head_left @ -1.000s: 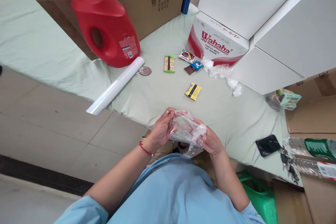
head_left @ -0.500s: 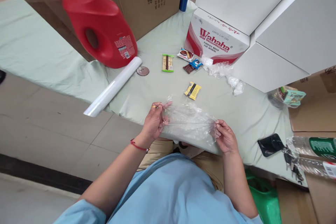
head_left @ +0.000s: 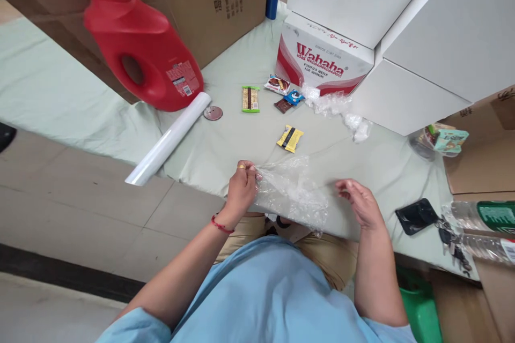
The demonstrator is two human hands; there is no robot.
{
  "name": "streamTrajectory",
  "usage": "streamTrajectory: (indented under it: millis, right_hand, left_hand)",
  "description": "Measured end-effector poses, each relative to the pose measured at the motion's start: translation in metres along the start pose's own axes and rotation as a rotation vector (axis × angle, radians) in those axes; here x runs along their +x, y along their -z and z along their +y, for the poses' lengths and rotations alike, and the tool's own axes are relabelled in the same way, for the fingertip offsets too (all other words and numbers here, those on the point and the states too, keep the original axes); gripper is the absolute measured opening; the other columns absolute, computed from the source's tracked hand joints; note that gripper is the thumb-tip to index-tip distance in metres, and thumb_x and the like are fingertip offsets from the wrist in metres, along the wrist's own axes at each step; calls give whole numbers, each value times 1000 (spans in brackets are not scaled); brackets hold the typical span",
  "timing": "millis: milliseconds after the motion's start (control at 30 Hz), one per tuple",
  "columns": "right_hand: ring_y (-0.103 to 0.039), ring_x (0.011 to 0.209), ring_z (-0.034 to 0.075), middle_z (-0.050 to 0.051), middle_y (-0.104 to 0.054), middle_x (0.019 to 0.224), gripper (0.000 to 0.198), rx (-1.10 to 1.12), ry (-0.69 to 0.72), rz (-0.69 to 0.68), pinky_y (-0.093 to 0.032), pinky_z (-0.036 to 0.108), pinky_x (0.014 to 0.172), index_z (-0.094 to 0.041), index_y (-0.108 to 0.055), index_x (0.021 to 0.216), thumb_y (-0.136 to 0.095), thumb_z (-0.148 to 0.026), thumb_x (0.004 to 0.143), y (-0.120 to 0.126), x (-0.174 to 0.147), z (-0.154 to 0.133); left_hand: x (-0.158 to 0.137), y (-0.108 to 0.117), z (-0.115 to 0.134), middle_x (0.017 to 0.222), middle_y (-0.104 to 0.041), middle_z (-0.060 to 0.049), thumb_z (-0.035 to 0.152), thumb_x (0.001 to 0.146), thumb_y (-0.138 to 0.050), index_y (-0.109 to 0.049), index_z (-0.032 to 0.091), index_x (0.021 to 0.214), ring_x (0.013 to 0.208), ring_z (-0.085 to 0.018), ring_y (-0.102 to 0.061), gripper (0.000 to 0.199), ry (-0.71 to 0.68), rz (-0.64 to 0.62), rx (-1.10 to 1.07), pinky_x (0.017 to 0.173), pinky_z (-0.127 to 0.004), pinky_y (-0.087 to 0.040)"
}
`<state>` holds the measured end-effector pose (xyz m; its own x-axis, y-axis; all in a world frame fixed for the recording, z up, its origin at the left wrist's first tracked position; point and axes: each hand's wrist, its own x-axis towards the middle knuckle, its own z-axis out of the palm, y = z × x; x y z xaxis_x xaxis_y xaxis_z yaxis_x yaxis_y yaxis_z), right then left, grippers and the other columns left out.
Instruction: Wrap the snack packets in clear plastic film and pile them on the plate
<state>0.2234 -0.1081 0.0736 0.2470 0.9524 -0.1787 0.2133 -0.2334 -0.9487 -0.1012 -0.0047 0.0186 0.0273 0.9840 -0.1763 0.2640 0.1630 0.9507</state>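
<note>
Left hand: the left hand (head_left: 242, 185) pinches one side of the clear plastic film (head_left: 292, 187) between thumb and fingers.
Right hand: the right hand (head_left: 360, 203) is apart from the film, fingers loosely bent, holding nothing that shows.
Film: it spreads, crumpled, from the left hand toward the right, over the near edge of the pale green cloth (head_left: 386, 182).
Change: half a second ago both hands stretched the film between them; now its right side is free and slack, so the left hand alone controls it.
Yellow packet: the yellow packet (head_left: 290, 139) lies just beyond the film.
Far snacks: the green-edged packet (head_left: 250, 99) lies apart, left of the blue packet (head_left: 294, 97), which overlaps the brown packet (head_left: 283, 105).
Back: bunched clear plastic (head_left: 330, 104) lies along the foot of the Wahaha carton (head_left: 322, 59).
</note>
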Motion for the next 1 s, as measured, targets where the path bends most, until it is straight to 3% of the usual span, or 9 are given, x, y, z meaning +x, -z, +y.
streamTrajectory:
  millis: [133,233,333,467,600,733,800,867,1000]
  right_hand:
    - [-67,100,24,7,-76,112,52,-182,26,-94,-54,36,87,-26,-77,117,-85,-59,77,-34,23,2]
    - [-63,77,18,2,-72,85,43,-136,19,-120,-50,30,71,-23,-78,101,-85,-55,74,-60,31,7]
    - [-48,56,12,-4,-57,65,39,52,-14,104,-40,26,55,-21,-71,88,-77,-59,79,-65,37,15]
    - [-43,48,11,-8,-52,64,40,144,-60,400,-32,25,45,-23,-63,91,-76,-58,77,-50,46,28]
    - [-47,48,12,-7,-55,63,35,9,-51,434,-37,26,47,-24,-62,93,-69,-57,84,-44,49,38]
    - [-54,52,14,-6,-60,66,31,-133,-3,433,-43,28,57,-23,-66,94,-65,-53,88,-47,46,42]
    - [-56,54,15,-5,-61,66,31,-182,8,433,-45,28,60,-22,-67,94,-63,-53,90,-48,44,42]
    - [-57,55,16,-4,-62,66,32,-207,16,432,-45,29,62,-22,-68,95,-61,-53,91,-49,42,42]
    - [-59,58,17,-3,-66,70,33,-245,40,428,-47,29,65,-23,-68,96,-59,-54,93,-51,40,43]
  left_hand:
    - [-1,-1,0,74,-65,2,44,105,-41,-49,26,103,59,-18,-61,20,-37,9,120,61,-30,-44]
    - [-2,1,3,69,-62,3,44,102,-44,-50,26,102,60,-20,-62,19,-37,13,167,61,-30,-44]
    - [-2,5,3,69,-63,2,44,102,-45,-51,26,100,60,-20,-62,19,-28,42,210,62,-31,-44]
    - [-5,8,0,87,-72,-5,38,101,-48,-56,24,105,75,-24,-68,17,-88,125,400,69,-35,-47]
    - [-12,4,1,124,-69,-19,27,96,-58,-61,18,119,115,-33,-67,24,-428,297,612,92,-46,-51]
    - [-13,-3,12,126,-69,-13,7,92,-52,-65,22,119,130,-31,-59,33,-781,109,724,108,-48,-46]
    - [-7,-8,22,123,-68,-13,4,90,-49,-65,21,117,123,-29,-61,36,-737,20,704,103,-45,-49]
    - [1,-15,33,117,-68,-14,7,92,-45,-65,19,110,112,-28,-63,29,-581,8,683,96,-43,-52]
    - [13,-35,61,114,-67,-14,29,106,-40,-66,19,100,112,-31,-63,28,-402,-46,766,89,-42,-52]
